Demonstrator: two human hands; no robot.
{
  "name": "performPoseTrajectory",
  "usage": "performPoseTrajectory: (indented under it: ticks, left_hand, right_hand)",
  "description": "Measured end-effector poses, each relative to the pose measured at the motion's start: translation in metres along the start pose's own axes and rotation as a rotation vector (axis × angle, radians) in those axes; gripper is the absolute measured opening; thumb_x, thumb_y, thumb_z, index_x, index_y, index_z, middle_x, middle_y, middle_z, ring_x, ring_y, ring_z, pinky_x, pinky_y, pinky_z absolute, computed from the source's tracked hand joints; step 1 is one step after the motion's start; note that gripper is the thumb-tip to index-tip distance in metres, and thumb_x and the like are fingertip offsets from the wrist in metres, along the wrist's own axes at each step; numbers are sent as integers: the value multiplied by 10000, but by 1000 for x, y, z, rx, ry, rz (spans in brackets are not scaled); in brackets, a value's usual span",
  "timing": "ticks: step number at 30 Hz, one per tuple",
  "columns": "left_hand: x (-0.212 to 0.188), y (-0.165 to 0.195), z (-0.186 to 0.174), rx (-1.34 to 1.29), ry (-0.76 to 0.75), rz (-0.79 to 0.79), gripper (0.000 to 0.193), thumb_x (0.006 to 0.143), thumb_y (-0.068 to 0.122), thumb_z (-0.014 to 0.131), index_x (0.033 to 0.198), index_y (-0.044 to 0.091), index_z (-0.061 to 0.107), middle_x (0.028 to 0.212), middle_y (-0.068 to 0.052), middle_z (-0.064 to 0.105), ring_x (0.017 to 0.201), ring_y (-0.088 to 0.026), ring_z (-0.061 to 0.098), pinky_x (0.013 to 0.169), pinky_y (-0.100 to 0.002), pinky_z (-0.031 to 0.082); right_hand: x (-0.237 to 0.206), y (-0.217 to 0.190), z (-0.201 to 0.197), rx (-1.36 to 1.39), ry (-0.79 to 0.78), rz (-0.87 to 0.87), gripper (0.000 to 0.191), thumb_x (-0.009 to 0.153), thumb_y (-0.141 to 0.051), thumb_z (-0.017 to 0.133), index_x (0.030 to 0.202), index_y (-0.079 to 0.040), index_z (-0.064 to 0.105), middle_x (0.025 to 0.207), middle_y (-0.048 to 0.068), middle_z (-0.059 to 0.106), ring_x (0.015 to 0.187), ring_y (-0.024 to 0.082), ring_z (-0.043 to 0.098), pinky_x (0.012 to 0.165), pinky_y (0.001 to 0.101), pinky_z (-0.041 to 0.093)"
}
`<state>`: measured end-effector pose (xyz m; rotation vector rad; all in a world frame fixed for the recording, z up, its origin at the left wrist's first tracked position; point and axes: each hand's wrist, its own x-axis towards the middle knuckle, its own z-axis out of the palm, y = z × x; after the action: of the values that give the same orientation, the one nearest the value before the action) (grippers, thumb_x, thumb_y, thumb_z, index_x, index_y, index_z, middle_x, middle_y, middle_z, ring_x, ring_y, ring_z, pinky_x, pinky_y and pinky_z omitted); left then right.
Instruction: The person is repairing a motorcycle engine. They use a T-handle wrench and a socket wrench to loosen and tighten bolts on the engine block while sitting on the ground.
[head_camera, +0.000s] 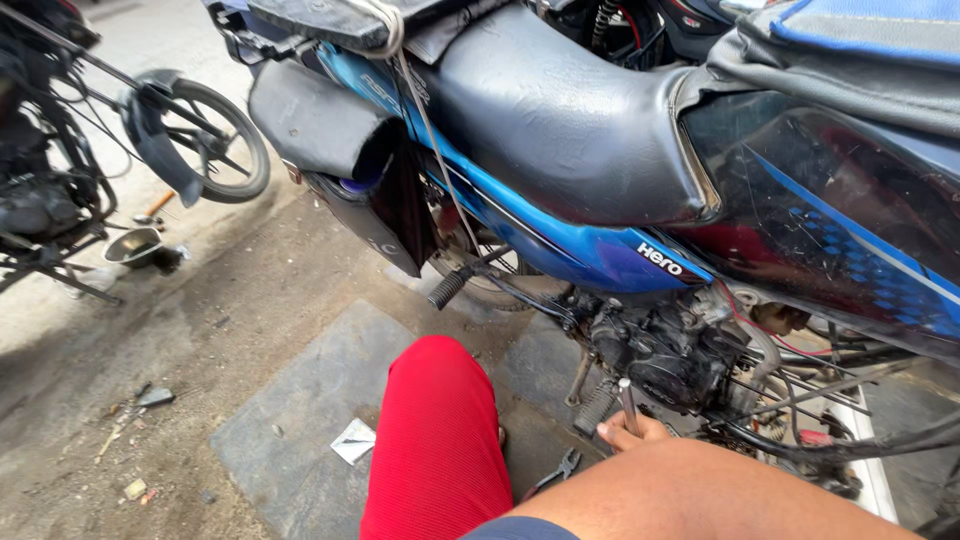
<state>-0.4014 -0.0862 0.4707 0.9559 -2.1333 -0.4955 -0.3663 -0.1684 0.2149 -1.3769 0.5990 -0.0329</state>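
Head view looks down on a blue motorcycle (600, 250) with its engine (665, 350) exposed beside a red-trousered knee (435, 440). One hand (630, 432), which side I cannot tell, is clenched around a slim metal tool (628, 400), its tip up near the engine's lower side. The other hand is out of sight. Pliers (560, 470) lie on the floor mat (300, 430). Judging by this, engine work is under way, with parts still mounted.

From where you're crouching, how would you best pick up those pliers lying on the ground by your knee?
Probably by the handles. The pliers lie flat on the dark mat beside the red-clad leg, handles splayed toward the upper right and mostly uncovered, so coming straight down from above suits them. The hand already grips a metal tool near the engine.
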Motion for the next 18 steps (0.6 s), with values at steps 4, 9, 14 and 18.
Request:
performPoseTrajectory:
  ticks: [4,9,14,18]
  left_hand:
    - [-7,-7,0,-8,23,-93,464,948,320,522,1357,110,582,1022,-153,709,750,-349,727,647,-469,566]
    - [-22,-28,-12,-8,53,-187,496,956,371,502,1373,118,588,1033,-162,723,787,-360,733,700,-475,577]
    - [-51,-31,-30,-12,80,-297,531,964,422,483,1390,126,595,1044,-171,736,823,-371,738,752,-481,588]
    - [-71,-31,-41,-6,130,-387,561,970,463,467,1404,132,600,1053,-178,747,853,-380,743,794,-485,597]
  right_hand:
    - [7,47,-39,309,56,-27,497,1030,-491,638,1093,0,675,885,117,703,633,206,589,511,364,478]
    - [1,101,-105,754,186,-161,525,1075,-515,614,1107,8,658,882,122,689,576,204,559,450,356,462]
    - [-20,88,-130,802,291,-485,463,1076,-463,614,1198,-20,552,898,132,664,602,204,552,462,348,464]
    - [-50,37,-120,603,324,-667,458,1055,-381,626,1311,-62,420,921,142,639,666,204,557,511,342,476]
